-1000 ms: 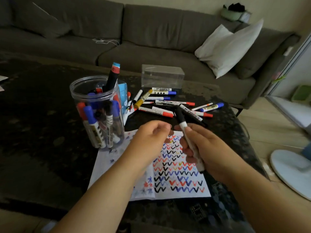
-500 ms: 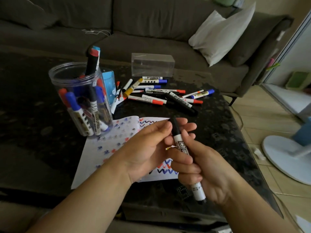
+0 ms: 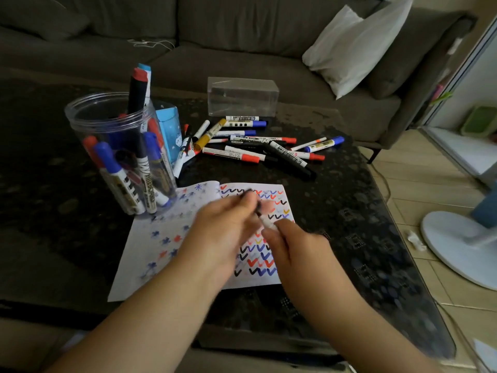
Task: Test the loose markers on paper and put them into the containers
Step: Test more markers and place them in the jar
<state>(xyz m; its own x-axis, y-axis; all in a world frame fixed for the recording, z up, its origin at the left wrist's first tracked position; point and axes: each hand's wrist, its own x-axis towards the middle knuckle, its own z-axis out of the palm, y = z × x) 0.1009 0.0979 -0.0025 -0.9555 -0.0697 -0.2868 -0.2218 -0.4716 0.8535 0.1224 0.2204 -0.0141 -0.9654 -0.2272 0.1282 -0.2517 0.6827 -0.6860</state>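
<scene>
A sheet of paper covered with coloured check marks and stars lies on the dark table. Over it, my right hand grips a white-bodied black marker, its black end pointing up-left. My left hand is blurred, its fingertips at the marker's black end; whether it pinches the cap is unclear. Several loose markers with red, blue, black and yellow caps lie scattered behind the paper. A clear round jar at the paper's left corner holds several markers.
An empty clear rectangular box stands behind the loose markers. A light blue box sits behind the jar. A grey sofa with a white pillow runs along the back. A white fan base is on the floor right.
Both hands have moved with the marker away from me and down over the paper. The marker now lies lower and tilted, and my left hand is blurred with motion at its black end.
</scene>
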